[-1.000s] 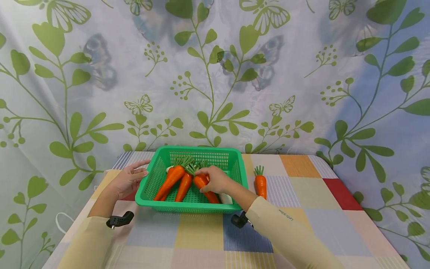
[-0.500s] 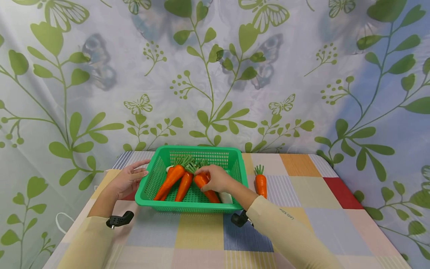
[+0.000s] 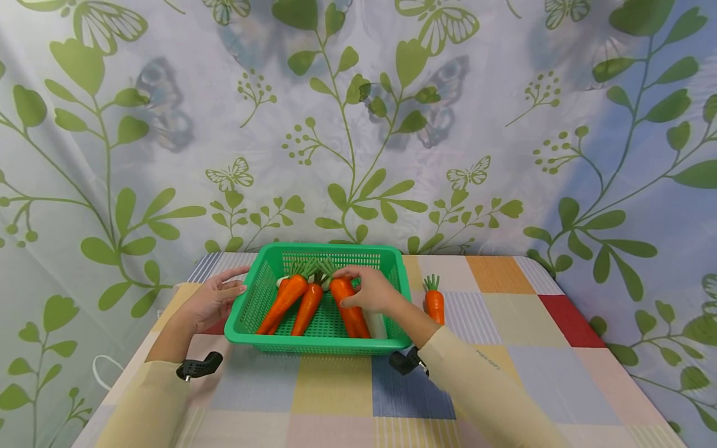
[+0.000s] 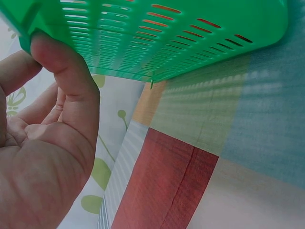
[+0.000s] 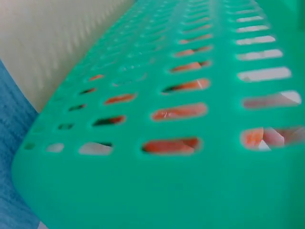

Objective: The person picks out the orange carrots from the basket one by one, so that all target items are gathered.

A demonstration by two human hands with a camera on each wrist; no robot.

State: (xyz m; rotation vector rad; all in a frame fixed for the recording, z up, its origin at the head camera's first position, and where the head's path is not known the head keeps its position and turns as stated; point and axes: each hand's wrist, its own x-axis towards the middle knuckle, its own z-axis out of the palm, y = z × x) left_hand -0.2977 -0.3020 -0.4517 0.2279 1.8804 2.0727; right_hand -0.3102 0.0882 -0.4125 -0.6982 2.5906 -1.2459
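A green plastic basket (image 3: 313, 346) with slotted walls holds several orange carrots with green tops. In the head view my right hand (image 3: 374, 289) reaches inside, its thumb and fingers holding a carrot (image 3: 340, 292) near its top end. Another carrot's tip lies close against this one. To the left are more carrots (image 3: 309, 305), lying with their tops toward the back. My left hand (image 3: 213, 302) rests at the basket's left rim, fingers relaxed; the left wrist view shows the thumb (image 4: 71, 71) touching the rim. In the right wrist view the basket wall (image 5: 143, 186) hides the right hand's grip.
A long white vegetable (image 3: 377, 325) lies along the basket's right side. Outside, a single carrot (image 3: 434, 306) lies on the patchwork tablecloth (image 3: 521, 367), right of the basket. A leaf-patterned curtain (image 3: 358, 124) hangs behind the table. A white cord (image 3: 103, 373) shows at the left.
My right hand has moved slightly right and back, shifting the carrot it holds away from the left carrots, close to another carrot. The left hand stays at the rim.
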